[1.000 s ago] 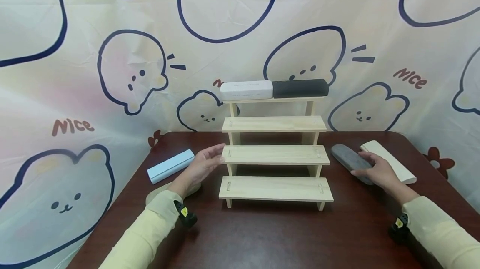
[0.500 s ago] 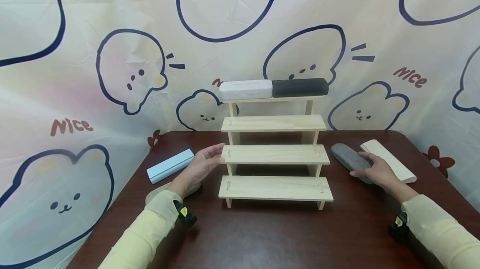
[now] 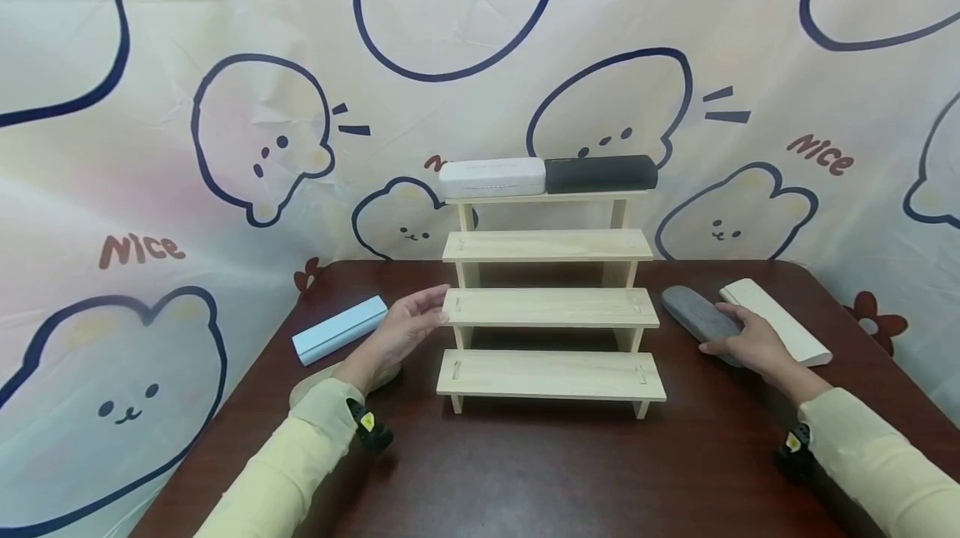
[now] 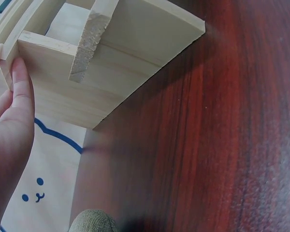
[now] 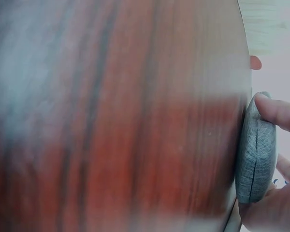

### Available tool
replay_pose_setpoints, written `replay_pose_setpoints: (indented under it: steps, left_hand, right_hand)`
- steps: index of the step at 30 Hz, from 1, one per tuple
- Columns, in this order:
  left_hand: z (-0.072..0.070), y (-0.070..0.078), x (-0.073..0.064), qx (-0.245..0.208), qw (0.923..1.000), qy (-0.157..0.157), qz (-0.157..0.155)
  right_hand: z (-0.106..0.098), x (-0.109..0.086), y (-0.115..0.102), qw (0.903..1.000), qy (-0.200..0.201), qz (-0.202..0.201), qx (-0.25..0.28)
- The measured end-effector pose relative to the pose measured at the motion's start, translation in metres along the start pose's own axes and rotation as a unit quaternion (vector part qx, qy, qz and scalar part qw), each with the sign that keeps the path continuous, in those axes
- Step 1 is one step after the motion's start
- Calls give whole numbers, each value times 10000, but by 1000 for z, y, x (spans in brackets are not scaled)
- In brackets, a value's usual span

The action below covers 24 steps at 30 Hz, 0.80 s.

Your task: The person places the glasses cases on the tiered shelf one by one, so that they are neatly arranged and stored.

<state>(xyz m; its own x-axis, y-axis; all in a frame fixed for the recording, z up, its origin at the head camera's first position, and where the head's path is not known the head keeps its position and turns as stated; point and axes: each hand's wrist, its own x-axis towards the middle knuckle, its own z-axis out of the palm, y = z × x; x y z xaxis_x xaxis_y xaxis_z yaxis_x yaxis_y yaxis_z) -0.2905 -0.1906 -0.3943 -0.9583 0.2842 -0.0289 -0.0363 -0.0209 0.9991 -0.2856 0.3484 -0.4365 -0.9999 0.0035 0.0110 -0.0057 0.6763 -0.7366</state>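
A four-tier wooden display stand (image 3: 551, 306) stands mid-table. My left hand (image 3: 401, 330) is at its left side and pinches the end of the third board down; the left wrist view shows thumb and fingers on either side of that board (image 4: 12, 50). To the right, my right hand (image 3: 757, 344) grips a grey glasses case (image 3: 697, 313) lying on the table, thumb on one side and fingers on the other. A seam runs along this grey case (image 5: 256, 154) in the right wrist view. White (image 3: 491, 178) and black glasses cases (image 3: 600, 175) sit end to end on the top tier.
A light blue case (image 3: 341, 330) lies left of the stand. Under my left forearm is a pale rounded case (image 3: 307, 388), partly hidden. A cream case (image 3: 780, 323) lies beside the grey one. A printed cloth (image 3: 255, 146) hangs behind the dark brown table (image 3: 540, 480).
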Motion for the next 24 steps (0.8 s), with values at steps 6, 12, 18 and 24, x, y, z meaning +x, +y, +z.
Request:
replay_pose_setpoints:
  steps: [6,12,18,24]
  left_hand:
    - [0,-1,1,-35,10000,10,-55]
    - [-1,0,2,-47,10000,11,-30]
    - [0,1,1,-33,10000,17,-31]
    - [0,2,0,36,10000,-24,-12]
  right_hand:
    - [1,-1,-2,10000,39,-19,-22]
    - [-1,-2,-6,9999,52,9,-113]
    - [-5,-2,-7,9999,52,-18,-160]
    - [-16,-5,-7,9999,24,-51,-114]
